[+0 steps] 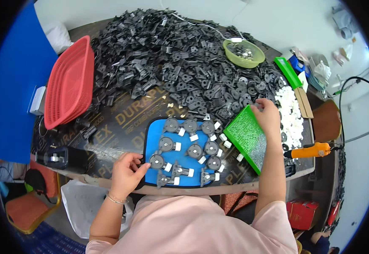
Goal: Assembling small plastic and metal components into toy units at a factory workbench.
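Observation:
My left hand (pixel 127 173) is at the left edge of a blue mat (pixel 184 166) with a black border. Its fingers are loosely bent and apart from the thumb, with nothing visible between them. Nearest to it lies a black round-headed part (pixel 156 161) with a white block on it. Several similar black-and-white assemblies (pixel 194 151) lie in rough rows on the mat. My right hand (pixel 267 116) reaches over the far corner of a green perforated tray (pixel 252 139). Its fingers are closed together by the black discs; whatever they hold, if anything, cannot be made out.
A big heap of black parts (pixel 150 59) covers the table's far side. White pieces (pixel 292 118) pile at the right, near an orange electric screwdriver (pixel 310 150). Red baskets (pixel 70 84) stand at left, a yellow-green bowl (pixel 244 55) at far right. A black tape-dispenser-like object (pixel 61 159) sits front left.

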Available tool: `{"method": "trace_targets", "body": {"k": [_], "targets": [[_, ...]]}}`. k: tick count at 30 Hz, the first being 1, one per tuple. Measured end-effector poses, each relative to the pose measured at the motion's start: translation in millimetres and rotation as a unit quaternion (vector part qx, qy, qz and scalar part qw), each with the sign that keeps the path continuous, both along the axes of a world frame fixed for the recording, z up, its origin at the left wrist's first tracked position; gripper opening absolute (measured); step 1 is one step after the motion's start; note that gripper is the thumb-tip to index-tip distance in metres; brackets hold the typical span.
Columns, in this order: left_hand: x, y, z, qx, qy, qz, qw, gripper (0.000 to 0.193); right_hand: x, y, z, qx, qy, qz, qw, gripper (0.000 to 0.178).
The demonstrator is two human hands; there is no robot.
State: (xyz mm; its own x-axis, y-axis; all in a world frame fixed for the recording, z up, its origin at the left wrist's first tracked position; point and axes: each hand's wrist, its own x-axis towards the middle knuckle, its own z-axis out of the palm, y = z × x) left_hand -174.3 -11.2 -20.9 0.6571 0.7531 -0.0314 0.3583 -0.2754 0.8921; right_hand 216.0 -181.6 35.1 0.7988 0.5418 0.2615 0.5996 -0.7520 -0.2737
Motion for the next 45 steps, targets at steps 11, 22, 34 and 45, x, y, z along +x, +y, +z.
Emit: {"method": "trace_targets", "body": {"k": [11, 22, 34, 45], "targets": [[12.9, -5.6, -2.9, 0.162, 0.022, -0.076, 0.984, 0.042, 74.2, -23.3, -34.4, -0.077, 0.121, -0.017, 0.99, 0.035], [24.7, -20.1, 28.3, 0.061, -0.039, -0.074, 0.995, 0.034, -126.6, 1.8, -0.6, 0.156, 0.08, 0.366, 0.914, 0.024], [32.5, -41.9, 23.2, -0.404, -0.189, -0.05, 0.894, 0.016, -192.9, 4.4, -20.0, 0.235, 0.189, 0.446, 0.843, 0.036], [27.0, -49.5, 6.8, -0.306, -0.217, -0.051, 0.926, 0.02, -204.8, 6.8, -19.2, 0.155, 0.174, 0.368, 0.9, 0.048]]}}
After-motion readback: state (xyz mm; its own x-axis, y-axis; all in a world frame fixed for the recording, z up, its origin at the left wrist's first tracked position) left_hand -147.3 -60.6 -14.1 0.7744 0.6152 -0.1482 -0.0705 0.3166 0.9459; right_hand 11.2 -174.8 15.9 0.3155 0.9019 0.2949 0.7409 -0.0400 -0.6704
